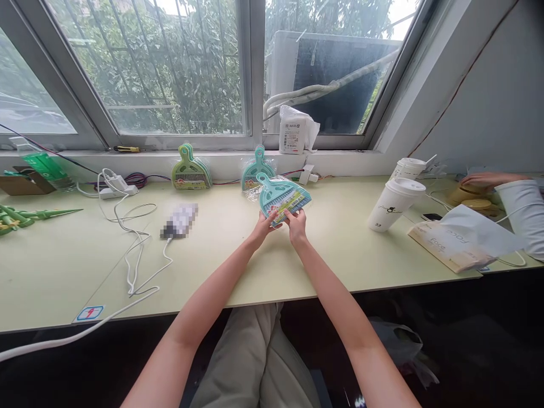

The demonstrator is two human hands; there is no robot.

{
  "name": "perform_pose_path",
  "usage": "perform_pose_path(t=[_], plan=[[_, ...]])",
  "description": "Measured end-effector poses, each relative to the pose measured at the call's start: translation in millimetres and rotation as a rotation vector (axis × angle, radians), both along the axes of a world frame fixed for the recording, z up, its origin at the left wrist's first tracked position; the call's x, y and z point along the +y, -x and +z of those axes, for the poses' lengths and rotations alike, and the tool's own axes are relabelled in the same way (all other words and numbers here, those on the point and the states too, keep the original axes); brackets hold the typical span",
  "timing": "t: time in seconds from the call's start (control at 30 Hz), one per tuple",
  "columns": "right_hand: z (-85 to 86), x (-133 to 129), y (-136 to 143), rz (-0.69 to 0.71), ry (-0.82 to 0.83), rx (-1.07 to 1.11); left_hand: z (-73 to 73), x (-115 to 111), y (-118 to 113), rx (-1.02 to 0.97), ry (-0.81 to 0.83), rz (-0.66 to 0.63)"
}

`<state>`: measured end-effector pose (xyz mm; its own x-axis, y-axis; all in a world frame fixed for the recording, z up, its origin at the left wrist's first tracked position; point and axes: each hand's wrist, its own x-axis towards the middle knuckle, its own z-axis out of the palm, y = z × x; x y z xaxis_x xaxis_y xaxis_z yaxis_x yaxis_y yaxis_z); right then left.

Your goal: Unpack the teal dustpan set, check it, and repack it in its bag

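Between my two hands is a teal mini dustpan and brush set in clear plastic wrap, its handle tilted up and to the left. My left hand grips its lower left edge. On the lower right edge, my right hand holds it with the thumb on the printed label. Just behind it, another teal dustpan set leans against the wall below the window. A green dustpan set stands upright further left, also leaning on the wall.
White cups and a tissue pack stand on the right. A co-worker's sleeve reaches in there. Left lie a charging phone, blurred out, a white cable, a power strip and a green bottle. A wrapped package sits on the sill.
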<state>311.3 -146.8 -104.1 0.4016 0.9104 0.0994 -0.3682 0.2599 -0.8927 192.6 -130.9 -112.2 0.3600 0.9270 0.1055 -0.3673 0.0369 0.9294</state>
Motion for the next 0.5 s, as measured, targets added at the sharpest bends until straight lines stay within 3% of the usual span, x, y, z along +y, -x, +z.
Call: perform_pose_path(t=[0.13,0.3,0.37,0.5], plan=[[-1.4,0.5,-1.1,-0.021,0.001,0.001,-3.7,-1.2,-1.5,0.085,0.047,0.012],[-1.3,1.9,-6.7,-0.036,0.042,0.034,-6.1,-1.0,-2.7,0.176,0.043,-0.215],[-1.1,3.2,-7.7,-0.027,0.029,0.072,-3.9,4.8,-0.5,0.123,0.079,-0.177],[-2.7,5.2,-2.7,0.040,0.014,0.052,-1.4,19.3,11.3,-0.026,0.050,0.021]])
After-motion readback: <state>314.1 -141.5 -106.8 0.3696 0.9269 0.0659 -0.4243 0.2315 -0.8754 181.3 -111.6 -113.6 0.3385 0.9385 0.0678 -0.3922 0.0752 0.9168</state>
